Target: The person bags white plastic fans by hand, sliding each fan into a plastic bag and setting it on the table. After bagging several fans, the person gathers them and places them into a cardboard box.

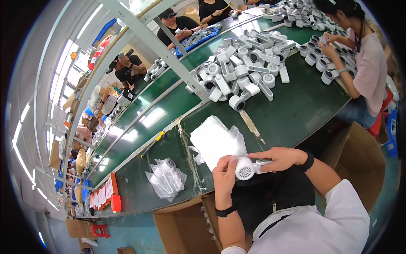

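Item held: one small white plastic fan unit (246, 168), smooth-shelled, with a round grilled face and a flat straight handle, positioned over the near edge of the green work surface (296, 110), above the person's lap. Left hand (224, 175): fingers curled closed around the round head of the unit, wrist upright, black band at the wrist. Right hand (281, 158): closed on the handle end, fingers extended along it, forearm entering from the lower right in a white sleeve. Just beside the hands, on the surface: a stack of thin translucent plastic bags (215, 139), crinkled and glossy. Further left: a bagged bundle of white parts (166, 178). Further back: a heap of matching white units (245, 70), rounded heads and slotted handles jumbled together. Below the table edge: open brown cardboard box (186, 224), matte.
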Available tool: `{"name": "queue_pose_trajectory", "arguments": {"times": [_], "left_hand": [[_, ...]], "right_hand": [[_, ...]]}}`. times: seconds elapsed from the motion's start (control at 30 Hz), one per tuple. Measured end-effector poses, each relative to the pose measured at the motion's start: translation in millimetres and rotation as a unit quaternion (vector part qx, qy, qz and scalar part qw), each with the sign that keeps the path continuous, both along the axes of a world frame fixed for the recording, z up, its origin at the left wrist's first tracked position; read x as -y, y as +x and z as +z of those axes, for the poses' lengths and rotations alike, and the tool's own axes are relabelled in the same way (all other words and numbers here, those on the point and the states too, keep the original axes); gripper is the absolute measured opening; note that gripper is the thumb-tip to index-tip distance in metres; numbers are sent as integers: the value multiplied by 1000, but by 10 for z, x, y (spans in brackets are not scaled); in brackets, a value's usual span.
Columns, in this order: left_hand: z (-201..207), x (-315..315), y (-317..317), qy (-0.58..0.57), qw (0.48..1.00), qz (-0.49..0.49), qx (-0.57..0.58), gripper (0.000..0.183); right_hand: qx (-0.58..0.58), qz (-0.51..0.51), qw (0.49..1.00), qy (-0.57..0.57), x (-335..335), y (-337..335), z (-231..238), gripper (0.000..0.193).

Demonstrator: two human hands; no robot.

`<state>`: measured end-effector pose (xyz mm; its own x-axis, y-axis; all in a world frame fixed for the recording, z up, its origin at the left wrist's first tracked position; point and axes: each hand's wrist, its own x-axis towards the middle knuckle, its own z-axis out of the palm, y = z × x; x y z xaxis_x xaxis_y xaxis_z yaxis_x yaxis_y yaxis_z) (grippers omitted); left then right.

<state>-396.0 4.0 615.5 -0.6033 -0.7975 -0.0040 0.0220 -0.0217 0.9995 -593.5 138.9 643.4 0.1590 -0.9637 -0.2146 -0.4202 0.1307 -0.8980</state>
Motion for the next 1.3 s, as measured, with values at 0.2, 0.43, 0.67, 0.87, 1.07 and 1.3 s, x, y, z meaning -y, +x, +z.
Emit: {"name": "queue_pose_trajectory", "arguments": {"times": [0.2,0.43,0.67,0.87,1.07,1.3], "left_hand": [[23,-66,-16,-94,991,92,3,14],[130,-397,-198,-384,916,68,92,10],[85,-443,-174,-421,906,29,37,6],[-11,-432,-119,-355,929,103,-7,8],[34,-447,-72,-267,956,-123,5,13],[-206,-457,-93,233,951,-53,-197,48]], "right_hand": [[6,-133,989,-71,10,174,-177,65],[112,-296,947,-48,86,415,-197,72],[220,-331,892,-217,230,510,-630,75],[237,-338,907,-78,156,566,-182,74],[250,-375,867,-213,245,564,-518,59],[229,-377,867,-230,261,707,-368,39]]}}
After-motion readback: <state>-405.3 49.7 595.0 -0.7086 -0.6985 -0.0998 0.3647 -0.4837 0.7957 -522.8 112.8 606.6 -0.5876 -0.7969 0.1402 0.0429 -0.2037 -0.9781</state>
